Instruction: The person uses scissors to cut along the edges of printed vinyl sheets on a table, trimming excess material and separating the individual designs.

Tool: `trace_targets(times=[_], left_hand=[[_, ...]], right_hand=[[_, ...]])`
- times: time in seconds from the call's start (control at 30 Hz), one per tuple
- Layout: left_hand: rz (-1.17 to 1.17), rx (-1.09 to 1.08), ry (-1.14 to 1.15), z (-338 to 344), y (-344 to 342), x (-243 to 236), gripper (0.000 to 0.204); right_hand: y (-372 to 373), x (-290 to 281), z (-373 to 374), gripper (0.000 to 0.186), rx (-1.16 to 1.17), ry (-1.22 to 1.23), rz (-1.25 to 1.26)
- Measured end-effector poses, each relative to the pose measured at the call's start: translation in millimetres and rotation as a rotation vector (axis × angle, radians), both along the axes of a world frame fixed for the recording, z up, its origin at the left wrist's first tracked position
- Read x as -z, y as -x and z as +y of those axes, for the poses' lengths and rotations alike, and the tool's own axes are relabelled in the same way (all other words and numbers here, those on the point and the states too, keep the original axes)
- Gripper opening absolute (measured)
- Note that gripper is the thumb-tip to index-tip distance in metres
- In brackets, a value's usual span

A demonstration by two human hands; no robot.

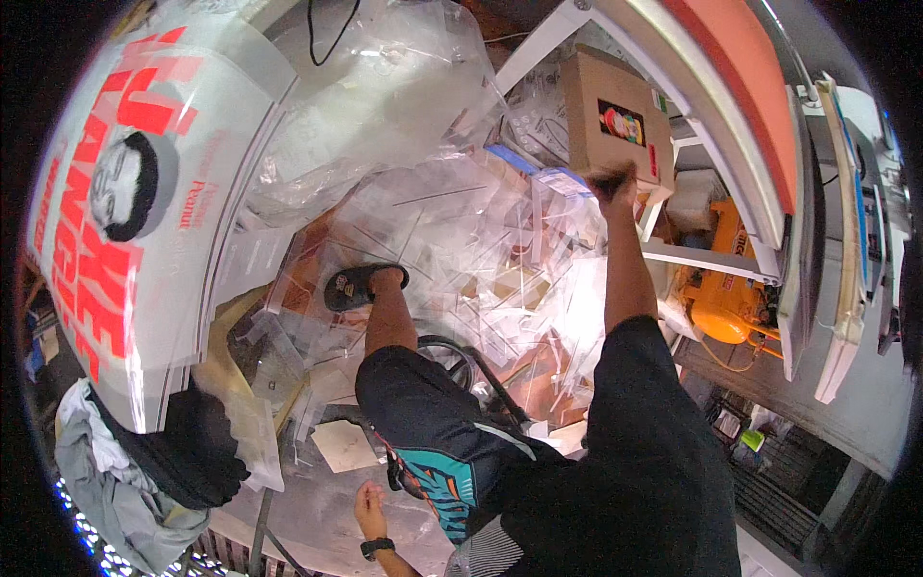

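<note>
One hand, my right [611, 183], has its fingers clamped on the cardboard box [615, 115] just above them, so I pull slowly, left hand [366, 507] hanging with fingers loosely apart.

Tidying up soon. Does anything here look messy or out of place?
Yes. Clear plastic offcuts lie heaped across the floor, and a sandalled foot stands on them. The right hand grips a cardboard box above the pile; the left hand hangs free.

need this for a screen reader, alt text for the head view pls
Seen from above, a person's right hand reaches out to a cardboard box over a heap of clear plastic offcuts. The left hand hangs low, and a sandalled foot stands on the heap.
</note>
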State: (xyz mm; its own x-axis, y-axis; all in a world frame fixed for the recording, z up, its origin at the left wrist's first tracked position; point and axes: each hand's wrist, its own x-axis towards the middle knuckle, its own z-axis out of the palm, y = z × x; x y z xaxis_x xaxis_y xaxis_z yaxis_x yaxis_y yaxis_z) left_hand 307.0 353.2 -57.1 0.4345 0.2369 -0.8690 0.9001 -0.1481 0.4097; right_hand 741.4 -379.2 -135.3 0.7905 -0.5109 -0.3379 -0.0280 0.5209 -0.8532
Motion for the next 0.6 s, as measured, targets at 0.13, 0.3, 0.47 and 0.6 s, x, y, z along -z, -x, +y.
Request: trace_targets(times=[0.13,0.3,0.47,0.6], left_hand=[[-0.038,-0.083,-0.109,15,-10,9,0.032],[-0.118,-0.099,-0.048,-6,-17,4,0.028],[-0.409,-0.248,-0.356,-15,-62,-61,0.020],[-0.755,-0.172,-0.624,9,-200,-158,0.014]], right_hand=[[-26,41,36,0.045,0.202,0.076,0.386],[64,87,61,0.034,-0.308,1.107,0.567],[189,67,247,0.017,-0.523,0.675,0.514],[223,19,343,0.008,-0.717,0.704,0.477]])
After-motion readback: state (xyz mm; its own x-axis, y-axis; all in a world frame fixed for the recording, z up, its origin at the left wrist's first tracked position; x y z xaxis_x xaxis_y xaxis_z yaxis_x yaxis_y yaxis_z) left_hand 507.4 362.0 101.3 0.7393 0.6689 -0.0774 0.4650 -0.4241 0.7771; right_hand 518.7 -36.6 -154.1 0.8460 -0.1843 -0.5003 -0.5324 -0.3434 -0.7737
